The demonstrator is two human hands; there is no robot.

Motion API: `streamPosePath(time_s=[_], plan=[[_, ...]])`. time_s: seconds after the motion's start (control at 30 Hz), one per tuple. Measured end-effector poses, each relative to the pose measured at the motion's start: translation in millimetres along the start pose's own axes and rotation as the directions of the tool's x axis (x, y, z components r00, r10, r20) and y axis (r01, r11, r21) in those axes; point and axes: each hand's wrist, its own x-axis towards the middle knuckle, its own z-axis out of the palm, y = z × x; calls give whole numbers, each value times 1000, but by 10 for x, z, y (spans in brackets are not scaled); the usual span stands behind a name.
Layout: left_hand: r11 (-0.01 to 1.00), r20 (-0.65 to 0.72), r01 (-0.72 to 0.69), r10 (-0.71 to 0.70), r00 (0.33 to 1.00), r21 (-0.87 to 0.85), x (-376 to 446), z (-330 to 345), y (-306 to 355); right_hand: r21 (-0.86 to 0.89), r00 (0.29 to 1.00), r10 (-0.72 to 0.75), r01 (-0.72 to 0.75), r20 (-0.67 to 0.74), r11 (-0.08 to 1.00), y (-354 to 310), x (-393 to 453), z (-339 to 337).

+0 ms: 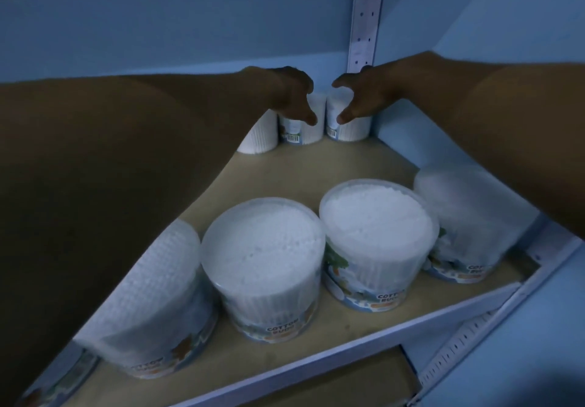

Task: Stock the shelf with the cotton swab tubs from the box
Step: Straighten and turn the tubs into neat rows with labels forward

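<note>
Several clear cotton swab tubs stand on the tan shelf board [285, 172]. A front row runs from the left tub [148, 295] past two middle tubs [266, 264] [376, 242] to a right tub [471, 223]. At the back wall stand three more tubs [258, 137] [300, 131] [351, 128]. Both my arms reach to the back. My left hand [294, 96] hovers in front of the middle back tub, thumb and fingers spread in a C. My right hand [357, 99] mirrors it at the right back tub. Neither hand plainly grips a tub.
A white slotted upright [364, 26] runs up the blue back wall. A blue side wall [506, 42] closes the shelf on the right. The shelf's white front rail [348, 352] runs diagonally, with a lower shelf [332, 384] beneath. The box is out of view.
</note>
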Motion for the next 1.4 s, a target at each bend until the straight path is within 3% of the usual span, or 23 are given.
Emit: streamPosePath(time_s=[0.17, 0.4, 0.8, 1.17, 1.4], plan=[[999, 3, -17, 17, 1000, 50, 149, 59, 85, -24, 1000, -13, 13, 20, 1000, 6, 106, 30], [1000, -11, 15, -15, 1000, 13, 237, 47, 106, -54, 1000, 24, -25, -11, 998, -22, 171, -8], [997, 13, -46, 47, 999, -69, 269, -53, -40, -46, 999, 30, -30, 18, 999, -42, 189, -132], [994, 94, -55, 63, 994, -91, -4, -190, 82, -29, 999, 14, -12, 45, 1000, -80, -198, -138], [994, 125, -46, 58, 990, -98, -390, -250, 167, 83, 996, 19, -26, 84, 996, -174, -608, -175]])
